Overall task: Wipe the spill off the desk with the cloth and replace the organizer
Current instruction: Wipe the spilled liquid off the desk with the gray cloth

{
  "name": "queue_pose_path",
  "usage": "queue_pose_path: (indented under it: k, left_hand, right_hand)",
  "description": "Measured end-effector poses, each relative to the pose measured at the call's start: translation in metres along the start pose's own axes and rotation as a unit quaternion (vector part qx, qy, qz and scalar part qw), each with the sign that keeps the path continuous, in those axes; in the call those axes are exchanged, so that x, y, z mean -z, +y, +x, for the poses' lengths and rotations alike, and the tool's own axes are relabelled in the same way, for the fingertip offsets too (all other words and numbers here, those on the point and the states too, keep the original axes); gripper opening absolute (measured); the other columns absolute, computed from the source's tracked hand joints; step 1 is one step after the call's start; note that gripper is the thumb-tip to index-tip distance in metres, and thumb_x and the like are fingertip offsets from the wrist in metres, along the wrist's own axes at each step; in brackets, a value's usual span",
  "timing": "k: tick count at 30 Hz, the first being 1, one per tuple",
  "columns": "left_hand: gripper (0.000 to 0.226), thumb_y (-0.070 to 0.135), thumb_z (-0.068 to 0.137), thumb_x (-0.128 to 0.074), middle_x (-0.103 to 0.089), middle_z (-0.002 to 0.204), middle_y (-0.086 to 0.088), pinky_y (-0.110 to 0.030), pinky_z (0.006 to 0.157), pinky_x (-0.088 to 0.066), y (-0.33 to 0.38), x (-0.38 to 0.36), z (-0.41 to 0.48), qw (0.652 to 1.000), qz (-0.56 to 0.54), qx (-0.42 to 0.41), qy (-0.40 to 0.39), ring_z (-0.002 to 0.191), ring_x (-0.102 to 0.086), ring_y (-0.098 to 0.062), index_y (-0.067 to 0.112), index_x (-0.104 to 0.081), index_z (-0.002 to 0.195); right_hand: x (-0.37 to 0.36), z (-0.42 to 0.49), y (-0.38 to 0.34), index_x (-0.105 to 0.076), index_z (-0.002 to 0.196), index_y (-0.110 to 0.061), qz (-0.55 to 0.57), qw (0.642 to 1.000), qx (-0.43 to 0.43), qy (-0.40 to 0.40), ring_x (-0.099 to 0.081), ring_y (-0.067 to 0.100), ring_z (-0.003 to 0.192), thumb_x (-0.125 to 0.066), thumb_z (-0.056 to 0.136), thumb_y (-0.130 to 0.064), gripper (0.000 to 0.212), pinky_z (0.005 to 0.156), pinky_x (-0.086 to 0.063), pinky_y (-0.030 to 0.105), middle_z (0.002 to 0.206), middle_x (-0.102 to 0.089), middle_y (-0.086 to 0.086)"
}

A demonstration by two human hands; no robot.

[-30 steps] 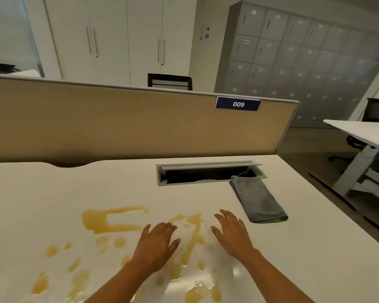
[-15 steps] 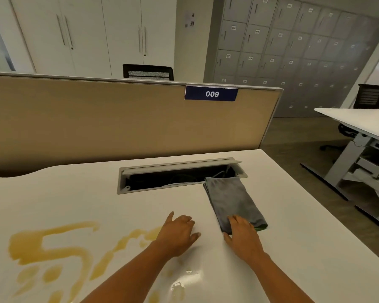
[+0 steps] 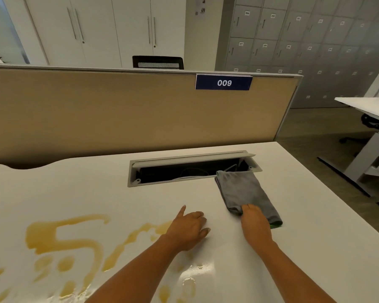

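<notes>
Two bare hands of mine are over the white desk (image 3: 315,248). My right hand (image 3: 255,224) rests on the near end of the folded grey cloth (image 3: 243,191), fingers curled down onto it; I cannot tell if they have pinched it. The cloth's far end overlaps the open cable tray (image 3: 184,169). My left hand (image 3: 189,228) lies loosely open and holds nothing, at the right edge of the yellow-brown spill (image 3: 59,239).
</notes>
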State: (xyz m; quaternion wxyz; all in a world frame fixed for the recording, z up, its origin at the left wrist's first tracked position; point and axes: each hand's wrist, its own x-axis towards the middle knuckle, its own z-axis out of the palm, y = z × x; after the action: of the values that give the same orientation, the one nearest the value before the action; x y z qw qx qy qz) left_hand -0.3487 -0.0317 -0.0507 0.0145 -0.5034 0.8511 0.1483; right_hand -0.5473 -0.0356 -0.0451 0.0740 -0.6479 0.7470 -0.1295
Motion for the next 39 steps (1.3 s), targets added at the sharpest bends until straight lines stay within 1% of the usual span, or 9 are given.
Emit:
queue_pose_path:
  k: [6, 13, 17, 23, 28, 30, 33, 36, 39]
  left_hand:
    - [0.052, 0.044, 0.096, -0.023, -0.031, 0.152, -0.001, -0.042, 0.118, 0.005, -0.043, 0.012, -0.027, 0.997, -0.011, 0.072, 0.027, 0.14, -0.028, -0.013, 0.019, -0.037, 0.139]
    - [0.048, 0.038, 0.098, -0.023, -0.033, 0.151, -0.001, -0.042, 0.119, 0.0, -0.107, 0.029, -0.074, 0.985, 0.004, 0.168, 0.046, 0.14, -0.028, -0.012, 0.018, -0.035, 0.139]
    - [0.048, 0.033, 0.098, -0.021, -0.032, 0.152, -0.004, -0.041, 0.119, 0.002, -0.125, 0.028, -0.089, 0.984, -0.002, 0.179, 0.017, 0.141, -0.025, -0.013, 0.013, -0.026, 0.142]
    - [0.05, 0.027, 0.099, -0.019, -0.032, 0.152, -0.008, -0.044, 0.118, 0.009, -0.132, 0.021, -0.091, 0.99, 0.024, 0.136, -0.002, 0.141, -0.027, -0.014, 0.007, -0.02, 0.144]
    - [0.05, 0.027, 0.098, -0.02, -0.034, 0.15, -0.01, -0.043, 0.118, 0.01, -0.136, 0.017, -0.092, 0.993, 0.018, 0.119, 0.018, 0.139, -0.031, -0.016, 0.006, -0.022, 0.143]
    - [0.051, 0.028, 0.098, -0.02, -0.034, 0.15, -0.01, -0.043, 0.117, 0.01, -0.137, 0.017, -0.093, 0.993, 0.019, 0.114, 0.022, 0.139, -0.031, -0.016, 0.006, -0.022, 0.144]
    - [0.051, 0.029, 0.098, -0.02, -0.031, 0.152, -0.009, -0.042, 0.118, 0.01, -0.136, 0.016, -0.096, 0.993, 0.026, 0.111, 0.022, 0.14, -0.028, -0.014, 0.007, -0.021, 0.144]
    - [0.051, 0.03, 0.098, -0.02, -0.029, 0.153, -0.008, -0.041, 0.118, 0.01, -0.136, 0.015, -0.099, 0.993, 0.03, 0.111, 0.024, 0.141, -0.025, -0.013, 0.007, -0.02, 0.144]
    - [0.053, 0.033, 0.099, -0.019, -0.03, 0.153, -0.008, -0.04, 0.117, 0.011, -0.134, 0.016, -0.098, 0.993, 0.012, 0.112, 0.028, 0.141, -0.025, -0.013, 0.009, -0.017, 0.145]
  right_hand:
    - [0.006, 0.012, -0.039, -0.046, 0.131, -0.001, 0.098, 0.989, -0.091, -0.061, -0.047, 0.033, 0.124, -0.039, 0.098, -0.011, 0.034, 0.104, -0.037, 0.037, 0.136, -0.049, 0.018]
    - [0.002, -0.025, -0.105, -0.056, 0.104, -0.008, 0.144, 0.986, 0.001, -0.089, -0.055, 0.026, 0.098, -0.033, 0.099, -0.009, 0.023, 0.073, -0.037, 0.03, 0.118, -0.059, 0.017]
    - [-0.005, -0.068, -0.124, -0.033, 0.064, -0.022, 0.153, 0.981, 0.059, -0.105, -0.041, 0.011, 0.072, -0.035, 0.097, -0.009, 0.035, 0.054, -0.029, 0.019, 0.084, -0.051, 0.001]
    - [-0.032, -0.122, -0.125, -0.055, 0.114, -0.015, 0.107, 0.975, 0.148, -0.124, -0.048, 0.012, 0.107, -0.037, 0.098, -0.03, 0.029, 0.088, -0.037, 0.019, 0.117, -0.054, 0.001]
    - [-0.025, -0.112, -0.139, -0.056, 0.073, -0.026, 0.194, 0.972, 0.094, -0.093, -0.054, 0.011, 0.089, -0.036, 0.095, -0.047, 0.036, 0.069, -0.041, 0.016, 0.084, -0.055, -0.008]
    - [-0.031, -0.096, -0.14, -0.06, 0.089, -0.021, 0.212, 0.975, 0.045, -0.052, -0.055, 0.018, 0.103, -0.033, 0.098, -0.038, 0.033, 0.086, -0.046, 0.02, 0.101, -0.06, -0.002]
    - [-0.045, -0.081, -0.14, -0.025, 0.145, -0.004, 0.107, 0.991, -0.016, -0.08, -0.018, 0.023, 0.145, -0.028, 0.097, -0.046, 0.063, 0.119, -0.016, 0.033, 0.156, -0.021, 0.011]
    - [-0.06, -0.084, -0.147, 0.002, 0.149, -0.007, 0.026, 0.996, -0.019, -0.085, 0.002, 0.021, 0.148, 0.023, 0.059, -0.083, 0.119, 0.12, 0.003, 0.037, 0.16, 0.003, 0.01]
    - [-0.07, -0.084, -0.152, 0.004, 0.149, -0.011, -0.012, 0.998, -0.021, -0.054, 0.003, 0.02, 0.148, 0.044, 0.031, -0.078, 0.141, 0.119, 0.005, 0.04, 0.16, 0.004, 0.009]
